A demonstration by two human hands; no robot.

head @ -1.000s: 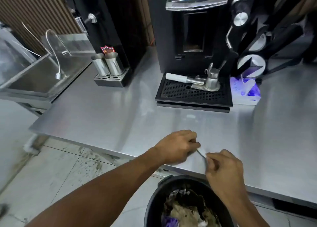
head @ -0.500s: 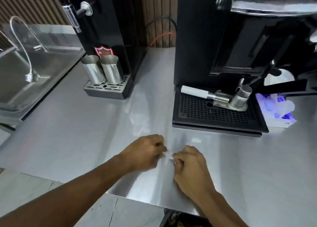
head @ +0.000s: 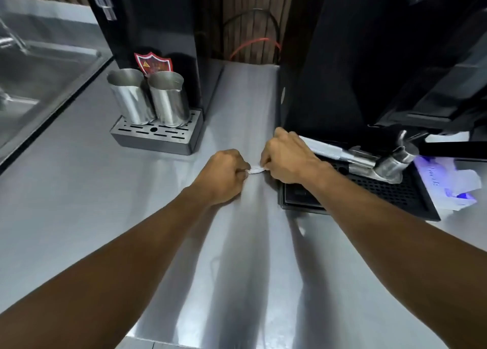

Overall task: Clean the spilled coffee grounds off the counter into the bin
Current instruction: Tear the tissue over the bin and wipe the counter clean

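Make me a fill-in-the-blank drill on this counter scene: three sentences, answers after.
1. The left hand and the right hand pinch one small ____ strip between them.
2. ____ steel jugs stand side by side on the grey tray.
3. The filter handle lies on the black tray, beside the ____ hand.
Missing words: white; Two; right.

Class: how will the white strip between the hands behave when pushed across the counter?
The white strip looks thin, so probably floppy and light. Pinched by the left hand and right hand, it may crumple if pushed.
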